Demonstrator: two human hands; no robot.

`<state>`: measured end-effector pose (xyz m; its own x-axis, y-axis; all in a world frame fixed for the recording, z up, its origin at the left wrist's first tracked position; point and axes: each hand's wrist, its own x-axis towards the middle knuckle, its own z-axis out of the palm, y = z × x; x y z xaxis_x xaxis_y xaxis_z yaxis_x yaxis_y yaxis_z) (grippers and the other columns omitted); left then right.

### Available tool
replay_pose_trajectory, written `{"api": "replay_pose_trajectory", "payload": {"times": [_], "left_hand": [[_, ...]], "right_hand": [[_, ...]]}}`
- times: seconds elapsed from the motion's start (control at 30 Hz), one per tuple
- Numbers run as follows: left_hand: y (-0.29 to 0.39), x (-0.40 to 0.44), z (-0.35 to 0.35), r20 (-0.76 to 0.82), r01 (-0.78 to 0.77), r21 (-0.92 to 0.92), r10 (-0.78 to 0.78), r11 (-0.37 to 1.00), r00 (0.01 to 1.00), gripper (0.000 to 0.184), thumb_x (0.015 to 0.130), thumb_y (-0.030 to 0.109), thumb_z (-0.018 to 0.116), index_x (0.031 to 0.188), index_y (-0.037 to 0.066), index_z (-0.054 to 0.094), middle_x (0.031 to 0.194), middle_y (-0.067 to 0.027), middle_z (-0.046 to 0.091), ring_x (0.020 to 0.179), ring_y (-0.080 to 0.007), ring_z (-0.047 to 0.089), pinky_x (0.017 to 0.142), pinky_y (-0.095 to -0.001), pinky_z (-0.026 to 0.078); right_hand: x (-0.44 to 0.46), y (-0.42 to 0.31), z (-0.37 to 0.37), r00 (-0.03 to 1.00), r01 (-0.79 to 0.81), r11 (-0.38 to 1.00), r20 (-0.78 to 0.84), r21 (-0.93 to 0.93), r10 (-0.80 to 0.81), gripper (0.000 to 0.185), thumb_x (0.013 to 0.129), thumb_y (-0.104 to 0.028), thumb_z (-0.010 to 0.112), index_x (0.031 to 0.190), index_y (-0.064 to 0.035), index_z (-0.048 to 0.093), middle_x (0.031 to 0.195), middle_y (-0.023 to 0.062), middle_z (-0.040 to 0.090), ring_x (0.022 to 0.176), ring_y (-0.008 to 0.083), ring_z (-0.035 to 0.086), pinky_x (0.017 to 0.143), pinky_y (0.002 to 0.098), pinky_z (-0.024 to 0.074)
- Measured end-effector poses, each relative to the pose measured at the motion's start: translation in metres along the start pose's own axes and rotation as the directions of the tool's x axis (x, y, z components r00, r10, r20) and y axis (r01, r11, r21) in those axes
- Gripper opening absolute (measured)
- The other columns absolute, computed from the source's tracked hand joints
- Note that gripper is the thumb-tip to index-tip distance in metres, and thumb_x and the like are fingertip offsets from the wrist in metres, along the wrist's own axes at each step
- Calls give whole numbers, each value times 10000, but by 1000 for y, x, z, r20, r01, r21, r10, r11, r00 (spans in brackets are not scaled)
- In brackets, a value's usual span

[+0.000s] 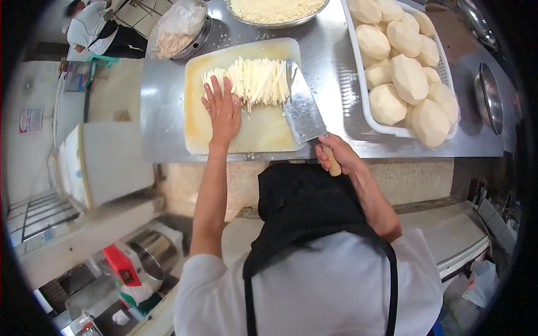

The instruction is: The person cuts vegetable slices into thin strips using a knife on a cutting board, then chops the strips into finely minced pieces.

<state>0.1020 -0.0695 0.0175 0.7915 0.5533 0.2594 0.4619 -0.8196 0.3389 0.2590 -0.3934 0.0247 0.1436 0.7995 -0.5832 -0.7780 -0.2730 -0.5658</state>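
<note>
On a worn cutting board [263,134] lies a row of pale cut strips [259,81], which look like potato. My left hand [223,112] rests with spread fingers on the left end of the strips and holds nothing. My right hand [339,154] is closed round the wooden handle of a broad cleaver [303,106]. The cleaver's blade lies over the right part of the board, its upper end beside the right end of the strips.
A white basket [361,84] of peeled potatoes [412,78] stands on the right. Behind the board are a bowl of chopped pieces [277,10] and a bagged bowl [178,31]. Metal bowls [489,98] are far right. Another person [98,28] is at the upper left.
</note>
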Motion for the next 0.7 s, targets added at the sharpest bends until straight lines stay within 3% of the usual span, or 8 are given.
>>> {"api": "replay_pose_trajectory", "payload": {"times": [0.03,0.13,0.23,0.33,0.43,0.53,0.63,0.7], "left_hand": [[1,1,-2,4,4,-32,-4,999,1000,683,1085,250,521,1684,87,236,1753,-259,76,1600,-527,21,1231,-720,40],[27,4,2,-271,56,-89,-78,994,959,572,1026,188,598,1569,66,463,1627,-276,377,1532,-503,272,1218,-657,200],[67,24,-20,-241,240,-129,-265,962,934,423,947,170,694,1344,38,632,1360,-230,579,1300,-432,493,1091,-577,356],[45,25,-3,-79,320,-100,-328,942,941,386,857,150,776,1190,6,645,1194,-170,640,1098,-374,542,977,-514,408],[49,19,2,-246,235,-128,-260,964,934,547,902,244,770,1334,-37,587,1374,-251,584,1288,-442,492,1111,-544,358],[86,38,20,-299,368,-139,-393,920,869,971,878,454,804,1554,-83,361,1613,-361,327,1522,-525,241,1244,-594,197],[122,58,14,16,535,-215,-545,817,838,1451,750,596,881,1646,-76,-41,1679,-421,-86,1560,-578,-151,1246,-673,-57],[123,63,29,1,585,-114,-588,803,808,1567,664,697,886,1648,-60,-71,1672,-433,-79,1553,-595,-139,1238,-696,-18]], "right_hand": [[1,2,-1,1000,-2,1000,-8,-11,2,276,1102,-318,529,1201,-67,474,681,35,528,483,135,502,440,299,436],[2,8,0,1000,9,1000,-4,-10,-9,257,1102,-327,523,1155,-82,470,682,35,532,478,136,506,442,304,443],[2,4,5,1000,15,1000,4,-1,-15,238,1104,-328,507,1124,-93,475,673,33,530,461,136,499,443,308,446],[1,2,5,1000,6,1000,4,-17,-6,249,1107,-331,503,1162,-90,474,673,30,522,463,134,496,443,306,443],[0,0,2,1000,0,999,8,-34,0,254,1109,-333,499,1189,-93,471,673,27,514,462,131,492,442,305,441],[-2,-3,4,1000,4,999,31,-40,-2,248,1110,-334,503,1183,-98,473,672,28,512,457,130,486,439,304,438],[-2,-11,3,1000,-24,997,9,-74,25,241,1109,-331,510,1171,-101,479,671,31,511,450,129,479,434,302,431],[-3,-13,-1,1000,-27,997,6,-68,28,234,1107,-328,515,1156,-102,483,667,33,508,444,129,473,429,300,424]]}}
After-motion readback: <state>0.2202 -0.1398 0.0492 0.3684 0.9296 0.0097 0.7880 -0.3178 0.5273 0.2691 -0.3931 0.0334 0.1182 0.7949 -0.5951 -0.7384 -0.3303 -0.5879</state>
